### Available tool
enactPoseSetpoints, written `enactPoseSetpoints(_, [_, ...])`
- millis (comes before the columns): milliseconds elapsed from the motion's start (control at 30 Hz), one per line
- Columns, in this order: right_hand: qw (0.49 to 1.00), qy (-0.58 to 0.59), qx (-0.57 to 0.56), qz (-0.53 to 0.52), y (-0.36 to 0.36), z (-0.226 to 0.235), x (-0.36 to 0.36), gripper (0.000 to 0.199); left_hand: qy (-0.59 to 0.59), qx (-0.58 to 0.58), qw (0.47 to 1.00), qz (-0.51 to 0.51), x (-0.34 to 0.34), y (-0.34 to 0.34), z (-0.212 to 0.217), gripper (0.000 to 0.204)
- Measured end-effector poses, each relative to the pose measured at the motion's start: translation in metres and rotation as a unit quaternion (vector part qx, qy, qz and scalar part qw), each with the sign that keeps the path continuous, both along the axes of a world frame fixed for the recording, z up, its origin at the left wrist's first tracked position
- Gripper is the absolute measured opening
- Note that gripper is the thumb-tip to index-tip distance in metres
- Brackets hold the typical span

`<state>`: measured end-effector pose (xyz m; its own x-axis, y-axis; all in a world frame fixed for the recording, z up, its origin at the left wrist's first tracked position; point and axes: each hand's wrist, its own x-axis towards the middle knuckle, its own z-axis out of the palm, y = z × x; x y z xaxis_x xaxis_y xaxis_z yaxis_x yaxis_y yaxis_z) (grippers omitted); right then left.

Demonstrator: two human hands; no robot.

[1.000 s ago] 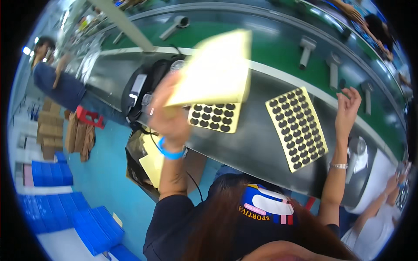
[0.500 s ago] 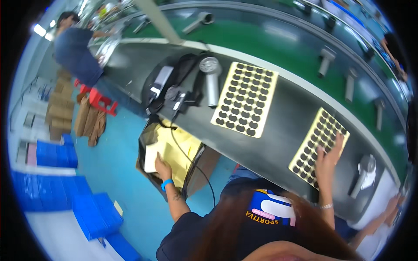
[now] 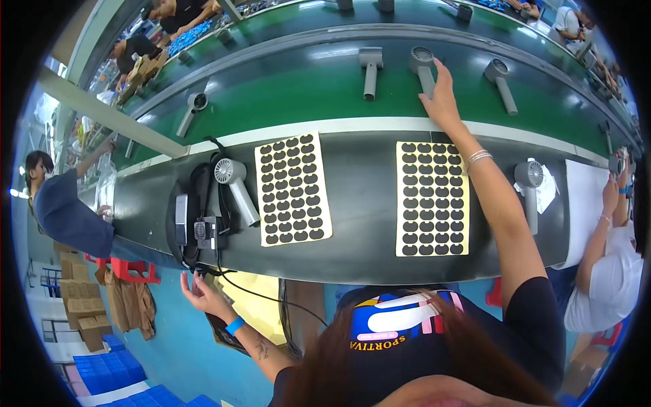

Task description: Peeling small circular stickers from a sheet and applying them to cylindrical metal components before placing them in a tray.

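Observation:
My right hand point(image 3: 442, 102) reaches over the work table to the green belt. Its thumb and fingers lie on either side of the handle of a grey handheld fan point(image 3: 422, 66), near the fan's round grille. My left hand point(image 3: 202, 296) is low at the left, open with fingers apart and nothing in it, beside a box lined with black point(image 3: 285, 308) that holds yellow paper point(image 3: 256, 298). Below my right forearm lies a sheet of dark round stickers point(image 3: 432, 197). A second sticker sheet point(image 3: 293, 190) lies further left, next to another grey handheld fan point(image 3: 237, 190).
A black bag point(image 3: 182, 254) with straps and a small device with a cable sit at the table's left. Another fan point(image 3: 531, 193) lies on white material at the right. More fans point(image 3: 369, 73) lie on the belt. Co-workers are at both sides and beyond the belt.
My right hand has left the right sticker sheet and reached out to a fan on the belt. My left hand has let go of a pale paper sheet over the box. The view has turned.

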<state>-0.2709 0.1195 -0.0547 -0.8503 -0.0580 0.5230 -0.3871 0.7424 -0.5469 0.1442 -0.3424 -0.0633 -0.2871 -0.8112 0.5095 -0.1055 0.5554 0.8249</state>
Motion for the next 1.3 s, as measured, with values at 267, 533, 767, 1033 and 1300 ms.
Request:
enactPoseSetpoints(267, [0.963,-0.019,-0.231,0.137,0.036,0.070,0.122,0.088,0.026,-0.131,0.966,-0.221,-0.076,0.118,0.065,0.026])
enactPoseSetpoints(533, [0.945,-0.179,-0.253,0.106,0.014,0.080,0.272,0.070,0.020,-0.071,0.735,-0.675,-0.152,0.313,0.046,0.047])
enactPoseSetpoints(767, [0.945,-0.032,-0.315,0.078,0.017,0.082,0.270,0.048,0.050,-0.053,0.768,-0.636,-0.172,0.309,0.048,0.049])
enactPoseSetpoints(1033, [0.930,-0.078,-0.274,0.231,0.017,0.108,0.270,0.011,0.045,0.105,0.746,-0.656,-0.166,0.295,0.063,0.044])
enactPoseSetpoints(1300, [0.887,-0.169,-0.380,0.202,0.013,0.108,0.267,0.012,-0.001,0.139,0.693,-0.707,-0.158,0.300,0.066,0.041])
